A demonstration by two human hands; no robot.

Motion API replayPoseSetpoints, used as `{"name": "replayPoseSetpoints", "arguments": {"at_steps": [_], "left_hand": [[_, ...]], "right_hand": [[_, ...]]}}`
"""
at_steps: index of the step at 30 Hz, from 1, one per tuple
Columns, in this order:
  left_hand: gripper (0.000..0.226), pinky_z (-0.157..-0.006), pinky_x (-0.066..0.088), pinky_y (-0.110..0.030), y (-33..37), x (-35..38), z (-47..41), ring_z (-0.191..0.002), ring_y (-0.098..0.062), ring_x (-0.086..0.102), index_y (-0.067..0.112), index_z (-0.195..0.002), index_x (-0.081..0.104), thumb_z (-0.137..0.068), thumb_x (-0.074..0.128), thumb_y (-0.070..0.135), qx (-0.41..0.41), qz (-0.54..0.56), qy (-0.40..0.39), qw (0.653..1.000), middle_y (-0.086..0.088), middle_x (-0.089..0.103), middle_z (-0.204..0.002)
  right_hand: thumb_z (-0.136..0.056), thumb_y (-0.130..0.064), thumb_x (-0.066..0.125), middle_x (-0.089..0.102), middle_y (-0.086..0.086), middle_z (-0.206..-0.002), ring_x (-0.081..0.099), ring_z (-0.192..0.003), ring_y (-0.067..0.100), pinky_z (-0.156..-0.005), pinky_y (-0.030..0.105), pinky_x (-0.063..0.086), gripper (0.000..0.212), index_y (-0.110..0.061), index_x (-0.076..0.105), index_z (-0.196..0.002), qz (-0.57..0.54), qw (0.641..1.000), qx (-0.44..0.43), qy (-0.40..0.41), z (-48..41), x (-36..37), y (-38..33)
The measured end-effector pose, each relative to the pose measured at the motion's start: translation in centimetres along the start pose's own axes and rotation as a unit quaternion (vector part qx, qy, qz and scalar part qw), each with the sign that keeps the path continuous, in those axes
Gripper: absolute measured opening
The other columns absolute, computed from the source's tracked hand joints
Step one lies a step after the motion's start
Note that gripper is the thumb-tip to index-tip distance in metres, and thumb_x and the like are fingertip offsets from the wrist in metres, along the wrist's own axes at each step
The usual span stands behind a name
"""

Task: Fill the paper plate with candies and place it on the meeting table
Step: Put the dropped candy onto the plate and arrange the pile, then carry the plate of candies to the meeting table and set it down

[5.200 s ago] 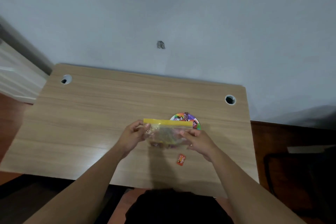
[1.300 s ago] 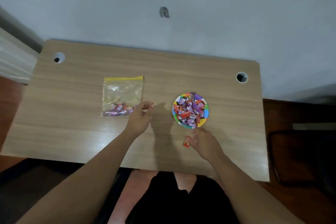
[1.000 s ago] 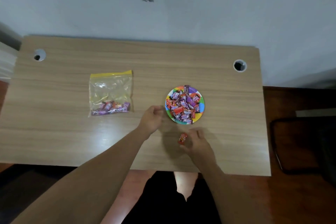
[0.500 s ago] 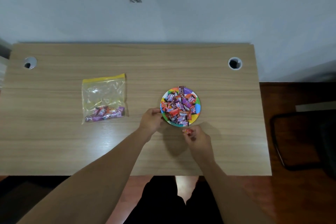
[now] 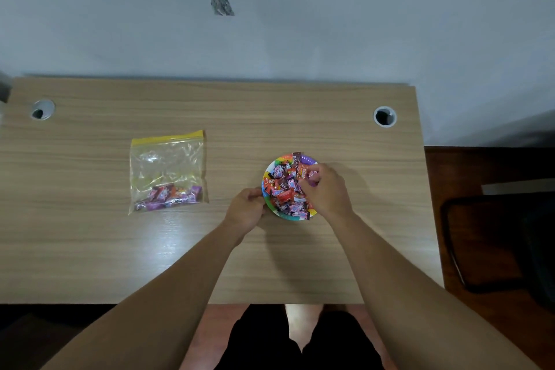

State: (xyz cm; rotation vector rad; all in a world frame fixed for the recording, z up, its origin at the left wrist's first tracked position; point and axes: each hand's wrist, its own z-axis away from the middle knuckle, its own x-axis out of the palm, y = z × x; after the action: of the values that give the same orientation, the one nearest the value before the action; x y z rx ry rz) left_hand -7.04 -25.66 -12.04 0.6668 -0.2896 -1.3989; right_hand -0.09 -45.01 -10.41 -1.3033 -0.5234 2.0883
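Observation:
A small multicoloured paper plate (image 5: 281, 159) sits right of centre on the wooden table (image 5: 90, 249), heaped with wrapped candies (image 5: 282, 189) in red, purple and pink. My left hand (image 5: 246, 212) pinches the plate's left rim. Over the plate's right side hovers my right hand (image 5: 326, 189), fingertips closed on a red wrapped candy (image 5: 304, 173) above the pile. To the left lies a clear zip bag (image 5: 166, 171) with a yellow seal, holding several candies at its bottom.
Two round cable holes pierce the table, one at the far left (image 5: 42, 109) and one at the far right (image 5: 385, 116). A grey wall rises behind. A dark chair (image 5: 498, 243) stands on the brown floor to the right.
The zip bag, held in both hands five seconds ago, now lies at the left. My right hand picked the stray red candy off the table and carried it over the plate. My left hand reached the plate's rim.

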Motion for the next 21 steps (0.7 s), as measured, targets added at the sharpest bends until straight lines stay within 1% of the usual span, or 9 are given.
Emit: {"name": "replayPoseSetpoints", "arguments": {"at_steps": [4,5,7,9,11,14,16,19,21], "left_hand": [[0.033,-0.071,0.054,-0.024,0.2,-0.1,-0.1,-0.096,-0.016,0.071,0.017,-0.136,0.064,-0.103,0.062,0.018,0.022,-0.009,-0.005,1.0,0.004,0.073,-0.111],[0.033,-0.068,0.053,-0.023,0.2,0.0,-0.2,-0.097,-0.017,0.072,0.017,-0.137,0.063,-0.103,0.063,0.019,0.028,-0.011,-0.003,1.0,0.005,0.073,-0.109],[0.033,-0.069,0.054,-0.023,0.2,0.0,-0.3,-0.1,-0.02,0.074,0.017,-0.137,0.064,-0.104,0.064,0.018,0.039,-0.013,-0.002,0.999,0.003,0.073,-0.109],[0.031,-0.077,0.06,-0.03,0.1,0.2,-0.4,-0.103,-0.025,0.077,0.018,-0.134,0.065,-0.103,0.067,0.018,0.044,-0.008,-0.002,0.999,-0.005,0.075,-0.115],[0.026,-0.088,0.065,-0.044,0.0,0.3,-0.6,-0.102,-0.028,0.079,0.026,-0.124,0.066,-0.099,0.073,0.021,0.046,-0.003,0.002,0.999,-0.01,0.076,-0.116],[0.027,-0.093,0.064,-0.052,0.1,0.4,-0.8,-0.105,-0.027,0.077,0.032,-0.116,0.065,-0.095,0.079,0.023,0.049,-0.02,0.016,0.998,-0.005,0.076,-0.11],[0.025,-0.092,0.065,-0.054,0.0,0.4,-0.7,-0.106,-0.028,0.076,0.028,-0.113,0.067,-0.094,0.08,0.018,0.04,0.002,0.016,0.999,-0.005,0.076,-0.109],[0.025,-0.089,0.065,-0.061,-0.1,0.4,-0.2,-0.108,-0.037,0.077,0.015,-0.119,0.069,-0.096,0.077,0.008,0.011,0.056,0.002,0.998,-0.017,0.076,-0.119],[0.029,-0.088,0.064,-0.063,-0.2,0.3,0.2,-0.11,-0.041,0.076,0.006,-0.124,0.068,-0.096,0.076,0.003,0.003,0.076,-0.006,0.997,-0.022,0.074,-0.123]], "right_hand": [[-0.1,-0.033,0.066,0.059,0.01,-0.129,0.062,-0.116,0.027,-0.096,0.037,0.052,0.037,-0.016,0.063,-0.132,-0.001,0.999,0.019,0.042,-0.4,-0.5,1.6],[-0.1,-0.03,0.064,0.059,0.012,-0.129,0.061,-0.115,0.027,-0.097,0.036,0.05,0.034,-0.014,0.063,-0.131,-0.007,0.998,0.035,0.049,-0.6,-0.4,2.1],[-0.101,-0.026,0.06,0.065,0.013,-0.127,0.061,-0.104,0.023,-0.09,0.029,0.046,0.028,-0.012,0.066,-0.126,-0.015,0.997,0.065,0.05,-0.9,-0.4,2.8],[-0.103,-0.022,0.057,0.071,0.01,-0.126,0.065,-0.101,0.022,-0.086,0.026,0.043,0.028,-0.012,0.069,-0.126,-0.024,0.995,0.084,0.042,-0.8,-0.3,3.3],[-0.105,-0.017,0.054,0.073,0.008,-0.123,0.068,-0.108,0.026,-0.084,0.026,0.043,0.029,-0.01,0.07,-0.128,-0.027,0.994,0.097,0.033,-0.5,-0.3,3.5],[-0.104,-0.017,0.054,0.077,0.007,-0.123,0.07,-0.114,0.03,-0.087,0.031,0.049,0.029,-0.014,0.071,-0.127,-0.05,0.992,0.115,0.022,-0.4,0.2,4.2],[-0.104,-0.017,0.056,0.078,0.007,-0.12,0.071,-0.11,0.029,-0.086,0.031,0.05,0.027,-0.013,0.072,-0.125,-0.052,0.991,0.119,0.012,-0.2,0.4,4.5],[-0.105,-0.016,0.058,0.075,0.005,-0.107,0.068,-0.096,0.024,-0.082,0.029,0.048,0.025,-0.01,0.074,-0.123,-0.058,0.99,0.125,-0.009,0.3,0.7,4.9],[-0.104,-0.017,0.06,0.076,0.004,-0.103,0.075,-0.095,0.03,-0.084,0.038,0.059,0.019,-0.015,0.075,-0.116,-0.077,0.988,0.129,-0.016,0.7,1.0,5.2]]}}
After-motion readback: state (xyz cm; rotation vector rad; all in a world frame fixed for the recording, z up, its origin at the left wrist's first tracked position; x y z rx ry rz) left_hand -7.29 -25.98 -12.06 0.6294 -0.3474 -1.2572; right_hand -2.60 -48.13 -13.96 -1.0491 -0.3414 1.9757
